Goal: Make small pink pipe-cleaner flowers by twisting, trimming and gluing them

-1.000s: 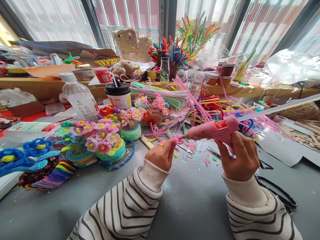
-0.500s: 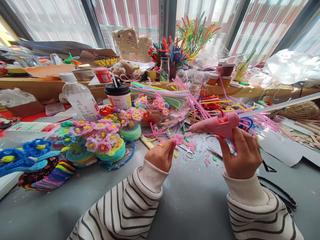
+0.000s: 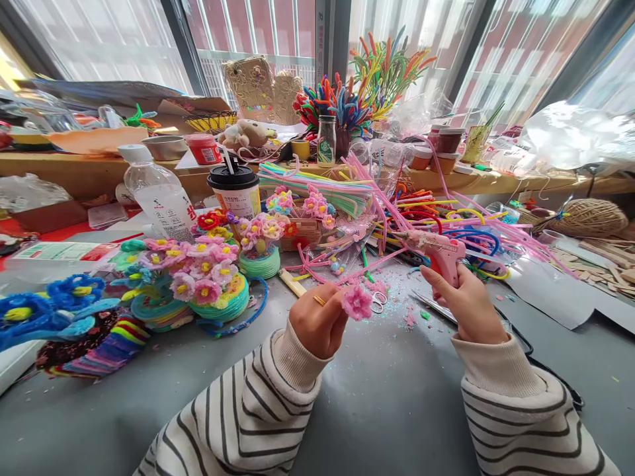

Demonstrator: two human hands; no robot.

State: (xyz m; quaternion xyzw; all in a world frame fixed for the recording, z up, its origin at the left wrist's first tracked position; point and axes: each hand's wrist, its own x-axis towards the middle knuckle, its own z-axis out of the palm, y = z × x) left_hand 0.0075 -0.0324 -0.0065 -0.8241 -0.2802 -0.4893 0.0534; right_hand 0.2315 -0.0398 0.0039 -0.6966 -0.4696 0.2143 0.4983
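Note:
Between thumb and fingers, my left hand pinches a pink fuzzy pipe-cleaner flower, its face turned toward me. My right hand is wrapped round the handle of a pink hot glue gun, whose nozzle points left and away above the loose pink stems. A gap separates the gun from the flower. Small scissors lie just behind the flower, partly hidden by it. Under my right hand a pointed metal tool rests on the grey table, among glitter and fluff scraps.
Pots of pipe-cleaner flowers stand on the left, before a plastic bottle and a lidded cup. Bundles of pipe cleaners fill the back middle. A black cord, white paper and a twine ball are at right.
The glue gun has moved away from the flower, to the right, and its glue stick no longer sticks up as high. My left hand has turned the flower to face me.

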